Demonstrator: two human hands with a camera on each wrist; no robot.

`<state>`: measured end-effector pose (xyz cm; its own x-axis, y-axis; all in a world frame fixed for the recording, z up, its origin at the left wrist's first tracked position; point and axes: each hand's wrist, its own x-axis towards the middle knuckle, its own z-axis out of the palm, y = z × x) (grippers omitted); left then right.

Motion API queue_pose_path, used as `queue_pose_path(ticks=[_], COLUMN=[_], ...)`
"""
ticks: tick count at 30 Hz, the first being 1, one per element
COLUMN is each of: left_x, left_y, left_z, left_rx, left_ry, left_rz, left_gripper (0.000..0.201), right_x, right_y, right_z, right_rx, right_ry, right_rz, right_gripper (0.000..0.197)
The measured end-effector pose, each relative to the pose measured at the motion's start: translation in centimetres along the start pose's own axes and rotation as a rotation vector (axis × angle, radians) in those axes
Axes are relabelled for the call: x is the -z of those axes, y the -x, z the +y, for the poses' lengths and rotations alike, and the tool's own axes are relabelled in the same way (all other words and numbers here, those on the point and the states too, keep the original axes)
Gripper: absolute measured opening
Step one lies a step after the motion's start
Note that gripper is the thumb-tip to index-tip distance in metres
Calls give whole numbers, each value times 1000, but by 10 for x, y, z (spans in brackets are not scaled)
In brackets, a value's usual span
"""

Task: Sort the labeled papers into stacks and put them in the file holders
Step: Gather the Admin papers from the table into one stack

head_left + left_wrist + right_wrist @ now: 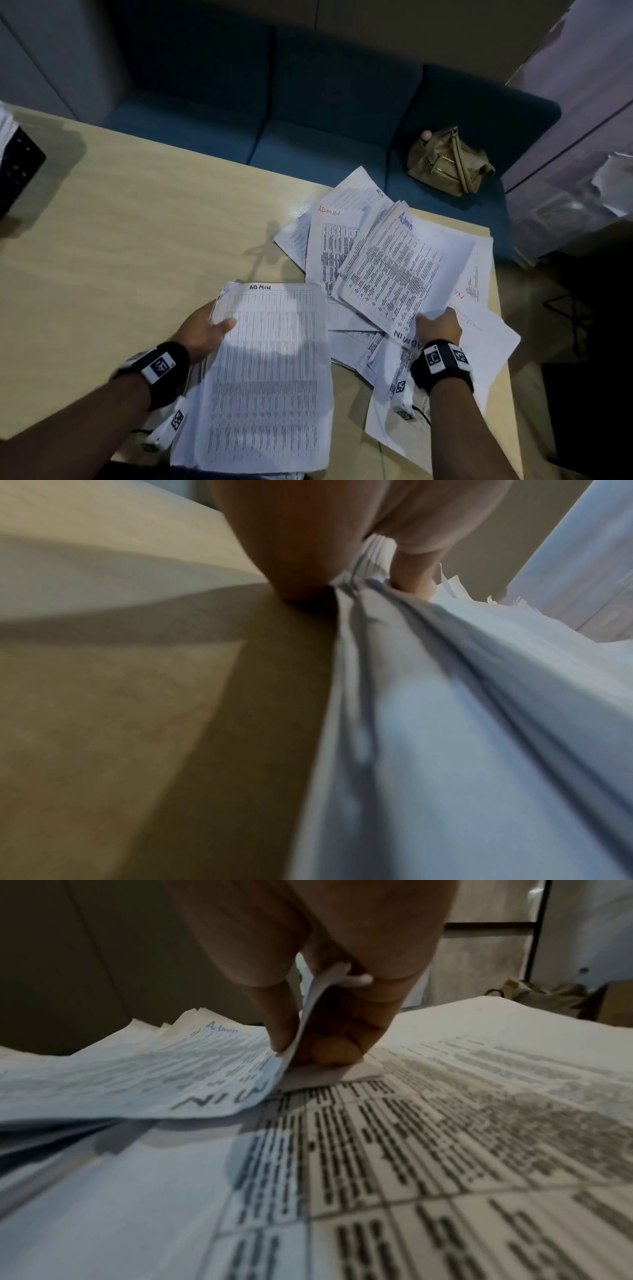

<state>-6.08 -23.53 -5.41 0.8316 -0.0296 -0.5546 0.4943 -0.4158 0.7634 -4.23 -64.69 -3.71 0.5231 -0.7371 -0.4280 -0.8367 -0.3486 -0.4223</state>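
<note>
From the head view, the left hand (pixel 205 330) grips a thin, floppy stack of white printed sheets marked ADMIN (pixel 270 370) by its left edge, over the pale wooden table (pixel 120 219) beside a blue sofa (pixel 308 137). Its wrist view shows the thumb on top, fingers beneath. In the right wrist view, the right hand (pixel 329 1010) pinches the corner of one light sheet (pixel 143 1080) off the scattered pile; a corner is likely the best hold.

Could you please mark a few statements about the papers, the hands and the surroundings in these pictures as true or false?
1. The left hand holds a stack headed ADMIN. True.
2. The right hand rests flat and idle on bare table. False: it pinches sheets of the loose pile.
3. A tan bag lies on the blue sofa. True.
4. The loose pile is squared up neatly. False: its sheets lie fanned and askew.
</note>
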Motion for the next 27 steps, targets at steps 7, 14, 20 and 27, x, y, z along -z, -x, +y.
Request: queue_pose_path(ticks=[7, 14, 20, 27], left_x=[-2, -3, 0, 2], left_y=[0, 0, 3, 7], left_z=[3, 4, 3, 10], left_rx=[19, 23, 55, 26], left_ry=[-25, -24, 66, 187], left_rz=[22, 15, 50, 84], left_gripper=[41, 38, 35, 44], right_x=[-7, 20, 1, -49], right_y=[13, 37, 84, 138], right_z=[-2, -9, 7, 11], right_rx=[18, 238, 417, 409], right_ry=[-23, -272, -242, -102], right_rz=[-13, 135, -145, -503], right_gripper=[45, 37, 28, 30])
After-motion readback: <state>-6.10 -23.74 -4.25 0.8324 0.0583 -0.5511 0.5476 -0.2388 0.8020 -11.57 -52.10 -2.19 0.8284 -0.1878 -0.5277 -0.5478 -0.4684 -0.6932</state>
